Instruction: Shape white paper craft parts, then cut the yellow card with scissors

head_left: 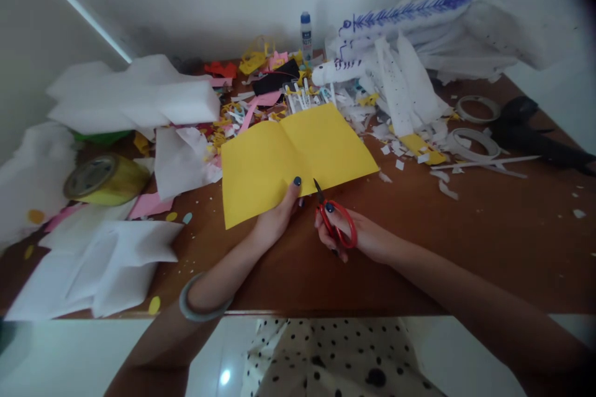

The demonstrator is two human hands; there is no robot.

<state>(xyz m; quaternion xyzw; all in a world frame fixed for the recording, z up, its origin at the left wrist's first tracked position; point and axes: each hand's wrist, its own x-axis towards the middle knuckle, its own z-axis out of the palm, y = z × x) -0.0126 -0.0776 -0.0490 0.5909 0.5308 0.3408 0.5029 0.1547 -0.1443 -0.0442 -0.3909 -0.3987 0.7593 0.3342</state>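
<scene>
A yellow sheet of paper (pixel 288 158), creased down its middle, lies on the brown table (pixel 465 242). My left hand (pixel 279 214) grips its near edge, thumb on top. My right hand (pixel 354 236) holds small red-handled scissors (pixel 333 220), whose dark blades point up at the sheet's near edge just right of my left thumb. The blades look nearly closed and sit at the paper's edge.
A yellow tape roll (pixel 105 180) and white paper sheets (pixel 112 260) lie at the left. White foam pieces (pixel 135 96), a glue bottle (pixel 306 34), coloured scraps and white paper cutouts (pixel 405 74) crowd the back. Two tape rings (pixel 475 142) and black scissors (pixel 535 133) lie right.
</scene>
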